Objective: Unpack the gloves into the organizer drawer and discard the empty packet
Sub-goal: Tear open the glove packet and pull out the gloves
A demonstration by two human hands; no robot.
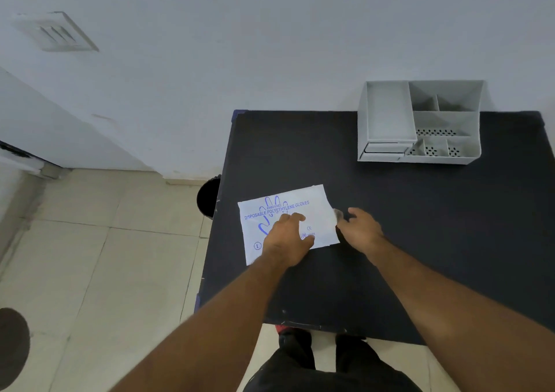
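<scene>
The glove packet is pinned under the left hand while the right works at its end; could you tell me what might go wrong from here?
1. The packet lies near the table's left edge, so gloves pulled out fast could slide to the floor.
2. The right hand grips only a thin clear bit at the opening; it may tear or slip.
3. The organizer sits far back, making for a long carry.

One head-worn wide-angle view looks steeply down, close over the black table (420,241) and floor (105,256)

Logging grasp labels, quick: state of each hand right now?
Left hand: open, palm pressed flat on the glove packet.
Right hand: at the packet's right edge, pinching clear plastic there; grip cannot be told for sure.
</scene>
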